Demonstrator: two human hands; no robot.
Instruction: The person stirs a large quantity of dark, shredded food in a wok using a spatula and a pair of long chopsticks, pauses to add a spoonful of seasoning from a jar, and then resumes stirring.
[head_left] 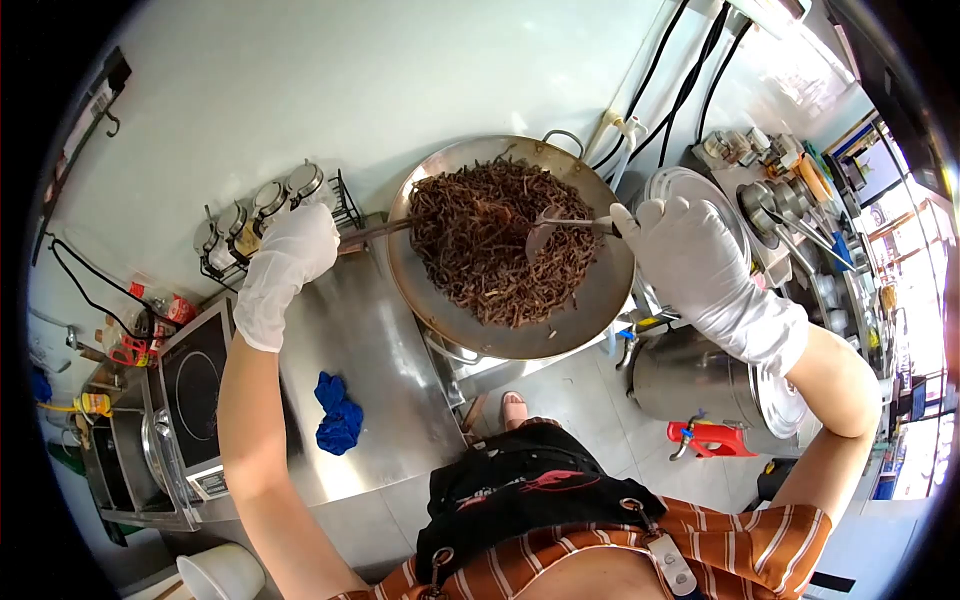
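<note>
A wide metal wok (600,300) holds a heap of dark brown strips (490,250). My left hand (290,255), in a white glove, grips the wok's long handle (375,230) at the left. My right hand (690,250), also gloved, holds a metal spatula (560,228) whose blade lies on the strips near the middle of the wok.
A rack of spice jars (265,205) stands behind my left hand. A blue cloth (338,410) lies on the steel counter (390,370), with an induction cooker (190,390) further left. A steel pot with a red tap (700,385) sits right, utensils (790,210) beyond.
</note>
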